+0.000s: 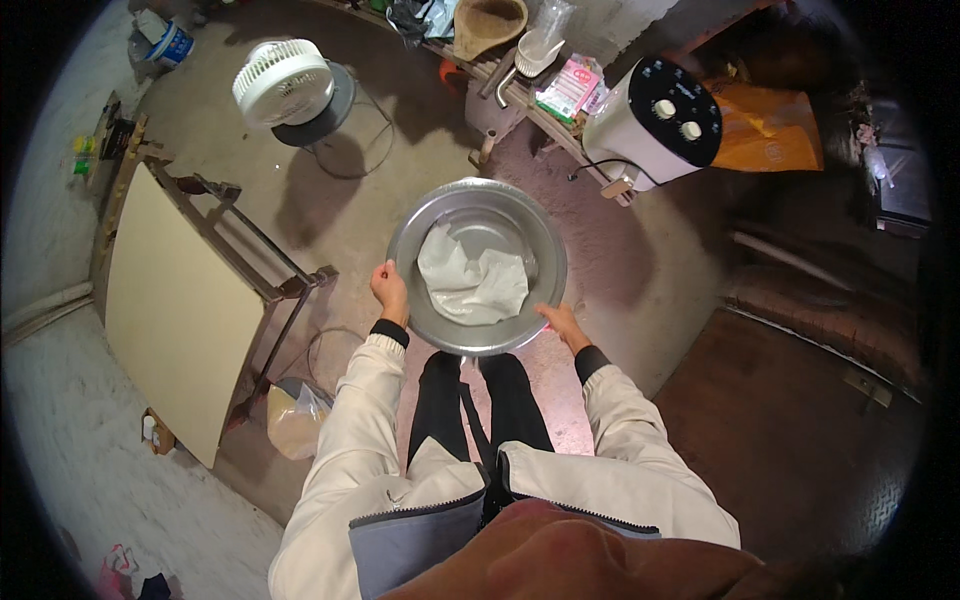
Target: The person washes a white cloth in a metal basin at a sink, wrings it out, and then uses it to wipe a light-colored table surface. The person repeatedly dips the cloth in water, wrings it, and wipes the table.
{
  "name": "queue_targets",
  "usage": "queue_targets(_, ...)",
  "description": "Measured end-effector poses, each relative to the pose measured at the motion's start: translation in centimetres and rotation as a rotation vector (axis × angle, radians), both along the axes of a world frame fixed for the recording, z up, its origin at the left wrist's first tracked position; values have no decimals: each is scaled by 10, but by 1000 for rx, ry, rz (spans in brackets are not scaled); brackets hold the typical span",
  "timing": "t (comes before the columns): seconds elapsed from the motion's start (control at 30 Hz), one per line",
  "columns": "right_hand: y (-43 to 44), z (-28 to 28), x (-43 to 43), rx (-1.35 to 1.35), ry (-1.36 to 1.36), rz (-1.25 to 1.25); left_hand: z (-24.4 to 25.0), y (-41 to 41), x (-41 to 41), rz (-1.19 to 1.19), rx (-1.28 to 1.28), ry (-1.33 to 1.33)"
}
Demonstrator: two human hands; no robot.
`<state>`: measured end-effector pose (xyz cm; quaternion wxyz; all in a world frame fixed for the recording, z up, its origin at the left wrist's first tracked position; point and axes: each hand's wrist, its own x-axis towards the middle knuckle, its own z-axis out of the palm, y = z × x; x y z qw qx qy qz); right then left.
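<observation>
Between my two hands is a wide round metal basin (487, 196), held out in front of my legs. A wet-looking, crumpled white cloth or sheet (480, 289) lies in its bottom. My left hand (389, 289) grips the rim on the left side, its fingers curled at the edge. On the lower right my right hand (562, 322) holds the rim, thumb over the edge and the other fingers hidden beneath. Whether any water stands in the basin is hard to tell.
A pale-topped table (180, 307) stands left, with a clear bag (296, 420) beside it. A white fan (285, 84) is ahead left. Ahead right, a wooden bench (559, 135) bears a white appliance with two knobs (645, 120). A brown flat surface (780, 420) lies right.
</observation>
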<state>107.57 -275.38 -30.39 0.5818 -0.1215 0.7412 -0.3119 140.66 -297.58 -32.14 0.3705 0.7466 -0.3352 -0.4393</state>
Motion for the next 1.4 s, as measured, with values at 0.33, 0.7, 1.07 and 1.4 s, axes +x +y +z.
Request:
queue_targets(0.33,-91,-109,-42,35,98,-60,-131,-73,-45,47,57,32)
queue_targets(0.7,-107,-139,-44,0,287,-32,-177,-92,-41,-134,95,-96)
queue_targets(1.07,-183,-149,42,-293,934,113,-116,-29,-121,-407,437,284)
queue_targets(1.4,-185,-114,131,-451,129,23,-172,-32,-125,-142,521,666)
